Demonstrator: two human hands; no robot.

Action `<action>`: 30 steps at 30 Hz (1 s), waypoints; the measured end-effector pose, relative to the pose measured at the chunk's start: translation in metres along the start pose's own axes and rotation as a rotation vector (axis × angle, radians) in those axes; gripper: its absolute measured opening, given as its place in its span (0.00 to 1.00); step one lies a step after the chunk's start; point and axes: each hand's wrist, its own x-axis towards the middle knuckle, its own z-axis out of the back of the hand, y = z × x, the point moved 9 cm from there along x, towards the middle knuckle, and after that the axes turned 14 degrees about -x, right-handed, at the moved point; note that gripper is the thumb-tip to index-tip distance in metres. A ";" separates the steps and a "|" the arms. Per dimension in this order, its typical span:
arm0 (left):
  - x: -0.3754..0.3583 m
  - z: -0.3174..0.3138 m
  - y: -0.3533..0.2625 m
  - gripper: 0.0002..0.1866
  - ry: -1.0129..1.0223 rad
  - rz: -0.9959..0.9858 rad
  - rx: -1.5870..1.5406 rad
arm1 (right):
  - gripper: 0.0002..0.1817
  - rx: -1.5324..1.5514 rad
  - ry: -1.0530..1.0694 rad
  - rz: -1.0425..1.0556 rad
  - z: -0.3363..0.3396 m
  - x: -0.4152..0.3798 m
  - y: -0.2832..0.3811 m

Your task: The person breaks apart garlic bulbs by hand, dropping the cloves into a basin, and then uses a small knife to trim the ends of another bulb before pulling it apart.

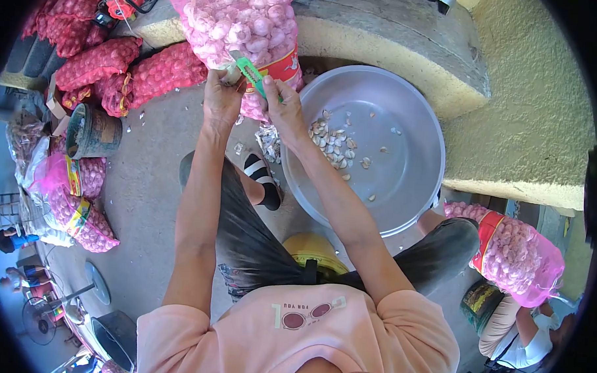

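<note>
My right hand (287,110) grips a green box cutter (250,73), its blade end pointing up and left toward my left hand (222,98). The fingers of my left hand are closed around a whitish garlic bulb (231,75), partly hidden by them. Just beyond both hands stands a pink mesh bag of garlic bulbs (241,27) with a red band. Below and right of my right hand is a wide grey basin (406,111). Several loose garlic cloves (333,145) lie in it, mostly toward its left side.
Red mesh sacks (164,73) lie at the upper left, near a dark bucket (96,132). More garlic bags (80,212) stand at the left. A low concrete ledge (395,45) curves behind the basin. At the right, another person (527,336) sits beside a garlic bag (510,253).
</note>
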 end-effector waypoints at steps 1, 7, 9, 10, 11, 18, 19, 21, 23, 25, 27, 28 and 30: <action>0.000 -0.003 0.004 0.10 0.057 0.046 0.009 | 0.17 0.087 0.034 0.043 -0.004 -0.003 0.005; -0.007 -0.021 0.018 0.12 0.197 0.032 0.110 | 0.18 0.079 0.084 0.168 0.001 -0.006 0.012; -0.011 -0.024 0.018 0.11 0.202 0.027 0.151 | 0.19 0.018 0.127 0.190 0.005 -0.004 0.015; -0.015 -0.034 0.026 0.11 0.327 0.137 0.202 | 0.20 0.011 0.156 0.108 0.006 0.000 0.012; -0.021 -0.042 0.034 0.12 0.452 0.249 0.253 | 0.22 0.006 0.185 0.025 0.005 0.002 0.008; -0.013 -0.037 0.025 0.15 0.314 0.017 0.249 | 0.25 -0.131 0.225 0.009 0.002 0.009 0.012; -0.013 -0.036 0.026 0.15 0.302 0.012 0.258 | 0.25 -0.134 0.206 0.030 0.002 0.011 0.010; -0.011 -0.037 0.028 0.15 0.291 0.008 0.267 | 0.25 -0.137 0.187 0.052 0.002 0.016 0.008; -0.009 -0.036 0.031 0.15 0.293 0.018 0.309 | 0.24 -0.131 0.151 0.137 0.005 0.017 0.014; -0.012 -0.040 0.035 0.15 0.295 0.005 0.356 | 0.24 -0.087 0.182 0.081 0.006 0.012 0.020; -0.014 -0.042 0.036 0.15 0.298 -0.009 0.403 | 0.24 -0.043 0.213 0.026 0.004 0.010 0.021; -0.015 -0.040 0.039 0.16 0.295 0.036 0.412 | 0.24 0.013 0.228 0.011 0.002 0.011 0.020; -0.015 -0.038 0.043 0.17 0.291 0.084 0.425 | 0.24 0.073 0.241 -0.005 0.002 0.013 0.020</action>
